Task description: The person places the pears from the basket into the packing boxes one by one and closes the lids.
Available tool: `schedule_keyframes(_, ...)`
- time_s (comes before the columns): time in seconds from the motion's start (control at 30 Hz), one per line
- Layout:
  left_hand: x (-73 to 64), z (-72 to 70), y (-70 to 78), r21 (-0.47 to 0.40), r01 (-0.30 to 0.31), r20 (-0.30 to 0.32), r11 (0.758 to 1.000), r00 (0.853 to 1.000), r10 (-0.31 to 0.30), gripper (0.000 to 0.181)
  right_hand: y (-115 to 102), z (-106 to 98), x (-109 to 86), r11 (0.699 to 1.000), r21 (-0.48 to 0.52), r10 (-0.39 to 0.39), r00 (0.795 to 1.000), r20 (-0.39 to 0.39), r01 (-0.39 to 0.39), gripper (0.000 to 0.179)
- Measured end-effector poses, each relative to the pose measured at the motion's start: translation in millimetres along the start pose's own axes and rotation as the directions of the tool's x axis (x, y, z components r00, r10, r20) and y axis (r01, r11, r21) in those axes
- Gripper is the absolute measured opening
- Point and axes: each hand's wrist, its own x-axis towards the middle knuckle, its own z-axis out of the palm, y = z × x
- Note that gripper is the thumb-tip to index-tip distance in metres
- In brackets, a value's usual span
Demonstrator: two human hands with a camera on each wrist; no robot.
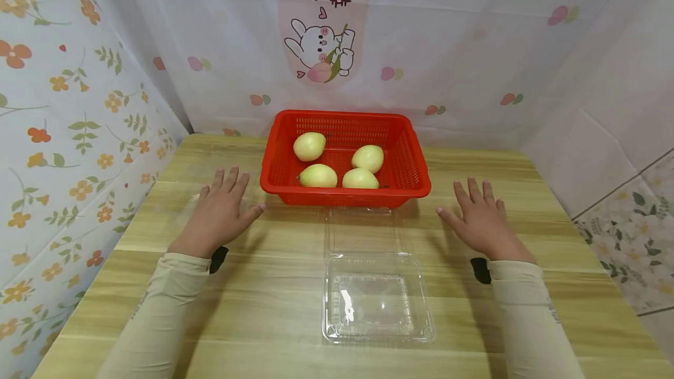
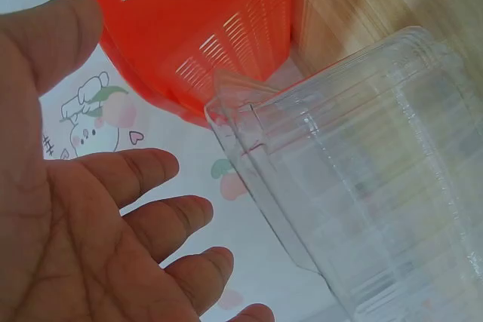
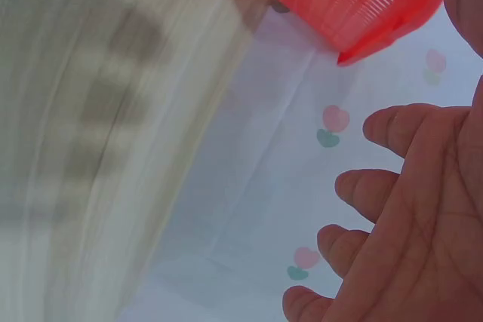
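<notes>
Gripping a pear inside the red basket is likely called for next, since nothing seems begun and empty hands are held apart beside it.

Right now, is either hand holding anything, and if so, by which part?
Nothing is held: the left hand and the right hand are both empty, with their fingers extended.
</notes>
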Motion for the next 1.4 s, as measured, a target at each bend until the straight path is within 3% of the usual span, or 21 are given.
schedule_keyframes(0.3,0.0,-3.7,3.6,0.005,-0.011,-0.006,1.000,1.000,0.011,0.075,-2,-6,0.0,1.000,0.002,-0.009,1.000,-0.006,0.009,0.089)
schedule_keyframes(0.57,4.9,-8.1,6.0,-0.061,-0.092,-0.047,0.994,0.995,0.089,0.070,-3,-10,2.3,0.998,-0.029,-0.061,0.998,-0.007,0.061,0.087)
schedule_keyframes(0.8,20.8,-19.1,10.0,-0.162,-0.157,-0.077,0.974,0.986,0.146,0.058,-6,-17,5.7,0.991,-0.054,-0.125,0.992,-0.024,0.124,0.085)
schedule_keyframes(0.97,39.5,-25.3,11.0,-0.129,-0.168,-0.063,0.977,0.985,0.161,0.054,-9,-21,8.6,0.985,-0.065,-0.162,0.986,-0.026,0.160,0.085)
schedule_keyframes(1.13,59.6,-28.9,13.5,-0.104,-0.139,0.013,0.985,0.990,0.141,0.054,-13,-23,10.9,0.978,-0.073,-0.198,0.979,-0.045,0.194,0.082)
schedule_keyframes(1.27,73.1,-30.6,16.6,-0.127,-0.076,0.076,0.989,0.993,0.086,0.054,-16,-25,11.4,0.977,-0.067,-0.207,0.977,-0.053,0.203,0.082)
schedule_keyframes(1.4,83.3,-30.9,18.2,-0.152,-0.001,0.100,0.988,0.995,0.016,0.051,-18,-27,12.7,0.977,-0.073,-0.206,0.977,-0.050,0.202,0.082)
